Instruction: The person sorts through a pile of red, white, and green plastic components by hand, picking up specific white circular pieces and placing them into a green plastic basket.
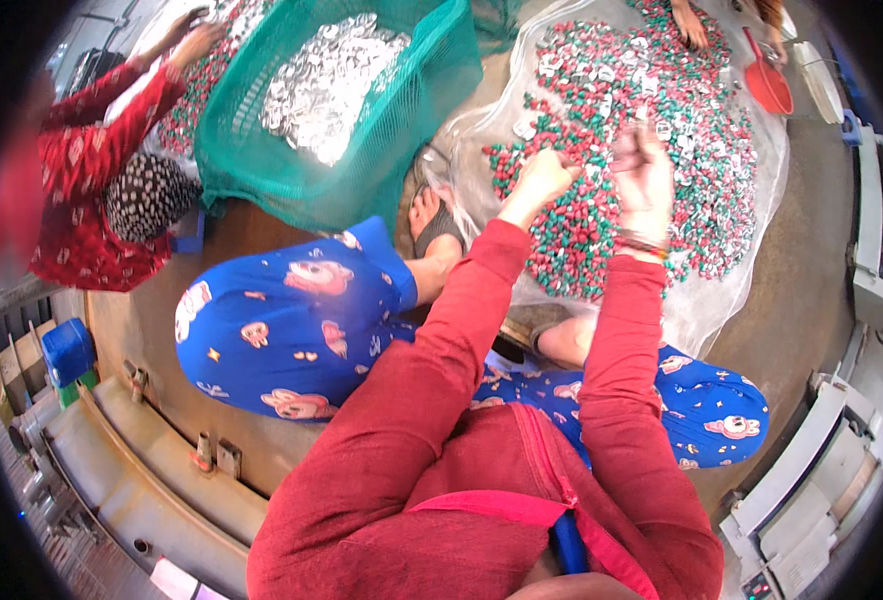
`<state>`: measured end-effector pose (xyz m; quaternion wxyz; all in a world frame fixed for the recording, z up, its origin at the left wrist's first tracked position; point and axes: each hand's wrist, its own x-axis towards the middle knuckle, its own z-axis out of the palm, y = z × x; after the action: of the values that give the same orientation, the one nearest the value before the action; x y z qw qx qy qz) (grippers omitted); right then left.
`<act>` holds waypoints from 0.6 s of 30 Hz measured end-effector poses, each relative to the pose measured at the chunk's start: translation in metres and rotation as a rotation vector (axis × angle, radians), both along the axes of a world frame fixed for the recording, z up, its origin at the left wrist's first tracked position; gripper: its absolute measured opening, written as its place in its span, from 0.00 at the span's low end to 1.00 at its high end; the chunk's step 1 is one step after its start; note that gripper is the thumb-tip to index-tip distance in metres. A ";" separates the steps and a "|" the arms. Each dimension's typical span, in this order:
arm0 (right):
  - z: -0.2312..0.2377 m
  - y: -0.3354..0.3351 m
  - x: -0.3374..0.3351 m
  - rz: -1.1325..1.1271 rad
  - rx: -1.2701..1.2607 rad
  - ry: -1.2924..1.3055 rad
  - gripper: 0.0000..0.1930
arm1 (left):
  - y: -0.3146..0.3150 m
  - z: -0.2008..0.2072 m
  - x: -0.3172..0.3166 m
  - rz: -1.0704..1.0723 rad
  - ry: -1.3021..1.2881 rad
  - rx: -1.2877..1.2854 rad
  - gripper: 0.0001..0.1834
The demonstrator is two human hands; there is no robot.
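A wide heap of small red, green and white pieces point(572, 245) lies spread on a translucent whitish sheet point(707, 318) in front of me. My left hand point(547, 180) is over the heap's left part, its fingers bent and closed together. Whatever sits between its fingertips is too small to make out. To its right, my right hand point(646, 185) hovers over the middle of the heap with the palm side partly turned up. Motion smears its fingers, so their hold is unclear. Both forearms wear dark red sleeves.
A green basket point(224, 150) covered with green netting stands at the far left, holding shiny whitish pieces point(332, 85). Another person in red point(112, 150) works beside it. Another person's hand point(690, 25) touches the heap's far side, near a red scoop point(768, 88).
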<state>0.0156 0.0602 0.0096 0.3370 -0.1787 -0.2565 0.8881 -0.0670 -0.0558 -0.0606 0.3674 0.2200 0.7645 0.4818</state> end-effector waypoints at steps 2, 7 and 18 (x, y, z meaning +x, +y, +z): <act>0.011 0.025 0.032 0.064 0.056 0.055 0.12 | -0.003 -0.003 0.007 -0.018 0.208 -0.117 0.10; 0.037 0.035 0.048 0.049 0.016 -0.051 0.10 | -0.016 -0.069 -0.058 0.201 0.502 -0.052 0.18; -0.100 0.007 -0.032 0.280 0.473 -0.869 0.21 | 0.010 -0.068 -0.094 -0.189 0.665 -0.075 0.12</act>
<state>-0.0159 0.0676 -0.0899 0.1084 -0.4142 -0.5884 0.6860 -0.1614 -0.0454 -0.1285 0.1489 0.4211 0.8358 0.3193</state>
